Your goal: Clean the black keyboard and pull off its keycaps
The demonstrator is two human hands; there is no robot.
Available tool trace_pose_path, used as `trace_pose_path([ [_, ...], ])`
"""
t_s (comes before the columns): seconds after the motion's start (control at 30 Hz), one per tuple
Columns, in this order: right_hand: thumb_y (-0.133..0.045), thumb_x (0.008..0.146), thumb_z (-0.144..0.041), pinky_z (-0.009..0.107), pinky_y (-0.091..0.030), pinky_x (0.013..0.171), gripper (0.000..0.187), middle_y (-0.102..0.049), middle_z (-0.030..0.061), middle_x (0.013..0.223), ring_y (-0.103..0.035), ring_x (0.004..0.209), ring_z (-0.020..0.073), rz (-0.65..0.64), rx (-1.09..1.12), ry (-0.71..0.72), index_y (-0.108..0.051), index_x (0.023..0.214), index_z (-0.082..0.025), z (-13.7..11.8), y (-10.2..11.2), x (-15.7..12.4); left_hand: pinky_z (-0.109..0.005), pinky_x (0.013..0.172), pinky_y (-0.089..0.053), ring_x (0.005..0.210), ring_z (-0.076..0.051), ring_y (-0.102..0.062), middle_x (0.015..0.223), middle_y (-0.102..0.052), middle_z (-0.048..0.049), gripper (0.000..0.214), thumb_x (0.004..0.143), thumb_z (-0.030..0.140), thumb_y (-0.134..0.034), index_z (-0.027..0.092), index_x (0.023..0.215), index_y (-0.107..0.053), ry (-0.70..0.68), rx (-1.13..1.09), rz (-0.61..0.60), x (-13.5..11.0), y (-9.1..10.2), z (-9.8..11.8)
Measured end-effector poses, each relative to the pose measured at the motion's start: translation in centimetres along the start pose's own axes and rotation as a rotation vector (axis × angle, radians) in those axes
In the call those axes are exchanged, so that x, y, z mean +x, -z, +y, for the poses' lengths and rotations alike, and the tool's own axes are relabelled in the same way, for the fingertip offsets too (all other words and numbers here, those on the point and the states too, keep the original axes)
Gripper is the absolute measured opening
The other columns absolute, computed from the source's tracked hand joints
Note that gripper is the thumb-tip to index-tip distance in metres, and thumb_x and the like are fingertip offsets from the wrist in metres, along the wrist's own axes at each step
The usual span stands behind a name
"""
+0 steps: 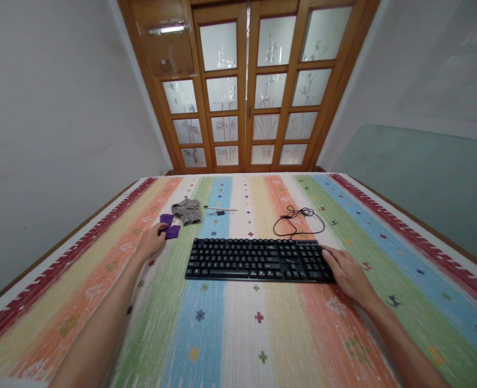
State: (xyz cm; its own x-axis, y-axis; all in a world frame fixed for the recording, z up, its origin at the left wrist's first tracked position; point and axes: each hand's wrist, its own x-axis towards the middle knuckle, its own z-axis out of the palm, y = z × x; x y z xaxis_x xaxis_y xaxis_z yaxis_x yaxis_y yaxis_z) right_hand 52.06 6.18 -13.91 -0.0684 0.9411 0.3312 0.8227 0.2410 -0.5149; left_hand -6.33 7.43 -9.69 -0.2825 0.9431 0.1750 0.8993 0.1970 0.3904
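A black keyboard (242,260) lies flat across the middle of the striped cloth, its keys facing up. Gripping its right end is my right hand (348,271), thumb on top and the other fingers partly hidden by the edge. To the left, my left hand (152,241) has its fingers closed on a small purple cloth (173,231). A crumpled grey cloth (187,211) sits just beyond the purple one, close to it. The keyboard's thin black cable (323,222) lies in loose loops behind its right half.
A thin stick (224,208) with a dark tip and a small black object (221,213) lie right of the grey cloth. The striped tablecloth (258,334) covers the table. Wooden doors with glass panes (222,91) stand at the far end, with walls on both sides.
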Motion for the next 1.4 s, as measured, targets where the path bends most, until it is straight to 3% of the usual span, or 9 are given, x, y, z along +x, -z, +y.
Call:
trace_pose_path([
  [0.57,-0.031,0.095,-0.051,0.043,-0.048,0.095,0.052,-0.071,0.0113,0.105,-0.062,0.103,0.0268,-0.004,-0.006,0.005,-0.065,0.116,-0.018,0.0,0.0,-0.1,-0.035,0.096,-0.047,0.111,-0.028,-0.064,0.122,-0.068,-0.0104,0.046,0.074,0.031,-0.052,0.016,0.115,-0.066,-0.033,0.075,-0.086,-0.9,0.5,0.3],
  [0.77,-0.032,0.094,-0.051,0.043,-0.047,0.096,0.051,-0.071,0.011,0.107,-0.062,0.103,0.0269,-0.011,0.002,0.008,-0.065,0.116,-0.019,-0.1,0.0,-0.1,-0.035,0.091,-0.048,0.102,-0.029,-0.066,0.106,-0.073,-0.0112,0.03,0.074,0.031,-0.049,0.017,0.089,-0.071,-0.059,0.106,-0.07,-0.5,0.6,0.5],
  [0.9,-0.031,0.094,-0.051,0.042,-0.046,0.096,0.053,-0.07,0.0118,0.109,-0.062,0.104,0.0269,-0.015,0.0,0.007,-0.065,0.116,-0.018,-0.1,0.1,0.0,-0.035,0.085,-0.05,0.092,-0.027,-0.068,0.093,-0.075,-0.0099,0.027,0.076,0.034,-0.049,0.018,0.085,-0.069,0.018,0.041,0.012,0.0,1.0,0.6],
  [1.1,-0.03,0.095,-0.051,0.043,-0.046,0.096,0.054,-0.07,0.0122,0.107,-0.062,0.104,0.0271,-0.029,-0.016,-0.004,-0.064,0.118,-0.017,0.0,0.0,0.0,-0.031,0.078,-0.052,0.083,-0.023,-0.068,0.086,-0.074,-0.0084,0.03,0.078,0.039,-0.053,0.015,0.089,-0.068,0.209,-0.232,0.346,0.7,1.7,0.7],
  [1.2,-0.029,0.095,-0.05,0.043,-0.047,0.096,0.053,-0.07,0.0121,0.108,-0.062,0.103,0.0268,-0.03,-0.013,0.009,-0.064,0.118,-0.017,0.0,0.0,-0.1,-0.029,0.075,-0.053,0.084,-0.022,-0.068,0.086,-0.073,-0.0084,0.032,0.077,0.039,-0.056,0.014,0.094,-0.067,0.3,-0.353,0.451,1.2,1.7,0.4],
  [1.3,-0.03,0.095,-0.051,0.043,-0.048,0.095,0.053,-0.07,0.0122,0.107,-0.063,0.102,0.0268,-0.022,-0.01,0.028,-0.064,0.117,-0.017,-0.1,0.1,-0.1,-0.031,0.076,-0.053,0.087,-0.023,-0.068,0.089,-0.073,-0.0097,0.032,0.077,0.039,-0.058,0.014,0.094,-0.068,0.388,-0.396,0.462,1.5,1.6,-0.1],
  [1.4,-0.03,0.095,-0.051,0.043,-0.048,0.094,0.053,-0.071,0.0119,0.103,-0.063,0.099,0.0268,-0.007,-0.008,0.034,-0.065,0.116,-0.018,-0.1,0.2,-0.1,-0.034,0.081,-0.052,0.091,-0.026,-0.068,0.091,-0.074,-0.0108,0.029,0.077,0.04,-0.057,0.016,0.086,-0.07,0.415,-0.366,0.361,1.2,1.5,-0.5],
])
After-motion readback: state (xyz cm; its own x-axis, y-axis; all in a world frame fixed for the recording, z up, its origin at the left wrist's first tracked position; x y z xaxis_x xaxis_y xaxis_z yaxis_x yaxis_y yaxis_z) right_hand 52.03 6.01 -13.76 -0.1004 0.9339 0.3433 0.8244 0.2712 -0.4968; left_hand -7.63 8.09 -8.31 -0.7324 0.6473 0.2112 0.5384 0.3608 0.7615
